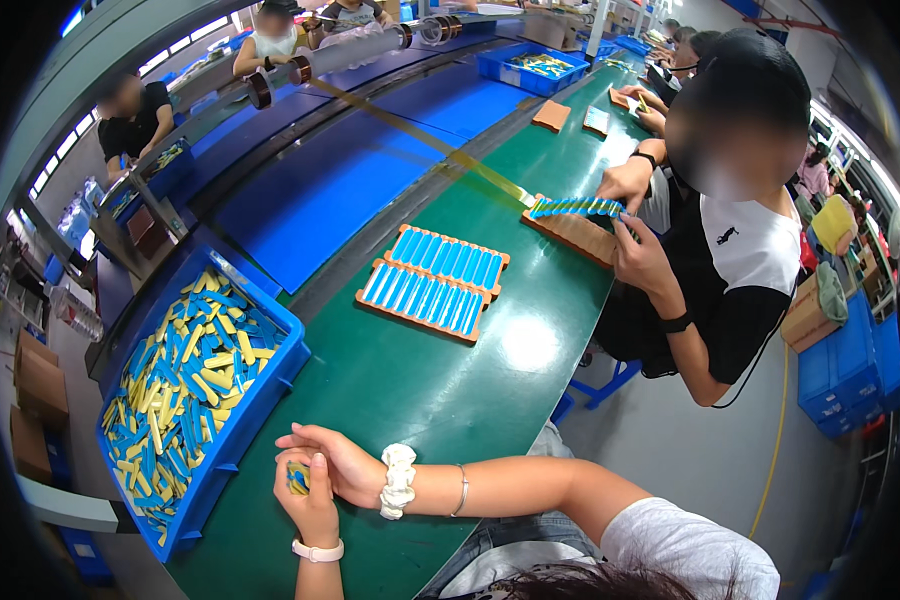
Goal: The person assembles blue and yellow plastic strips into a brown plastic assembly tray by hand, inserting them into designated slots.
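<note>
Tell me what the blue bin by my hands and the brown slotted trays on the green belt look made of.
The blue rectangular bin looks like moulded plastic: uniform colour, thick smooth rim, slight sheen. The brown slotted trays look like matte fibreboard or phenolic board, flat with notched edges; which one is unclear. The green belt seems glossy rubber or vinyl, mirroring a lamp.

Glossy green belt (420, 390), blue plastic bin (270, 390)
</note>
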Motion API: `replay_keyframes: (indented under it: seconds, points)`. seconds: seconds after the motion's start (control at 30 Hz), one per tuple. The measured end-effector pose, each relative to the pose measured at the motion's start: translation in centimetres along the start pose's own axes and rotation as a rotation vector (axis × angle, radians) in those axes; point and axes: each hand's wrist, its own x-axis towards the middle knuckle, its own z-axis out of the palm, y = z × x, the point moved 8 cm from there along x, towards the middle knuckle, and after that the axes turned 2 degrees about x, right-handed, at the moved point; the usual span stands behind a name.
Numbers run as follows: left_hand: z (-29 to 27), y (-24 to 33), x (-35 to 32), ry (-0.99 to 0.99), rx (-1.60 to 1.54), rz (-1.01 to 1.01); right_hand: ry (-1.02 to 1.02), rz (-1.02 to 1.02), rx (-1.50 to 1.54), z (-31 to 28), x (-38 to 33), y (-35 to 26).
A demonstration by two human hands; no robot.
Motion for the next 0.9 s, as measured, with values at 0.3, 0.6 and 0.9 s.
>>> replay_keyframes:
  seconds: [0.3,0.6,0.9]
  points:
    - [-0.4,-0.6,0.2,0.004,0.028,0.045,0.005,-0.001,0.007,0.0,0.0,-0.1]
    - [-0.4,-0.4,0.1,0.004,0.024,0.018,0.023,-0.034,-0.033,0.2,-0.1,-0.4]
    - [-0.5,-0.5,0.0,0.025,-0.069,-0.077,0.017,-0.147,-0.261,0.6,0.0,-2.1]
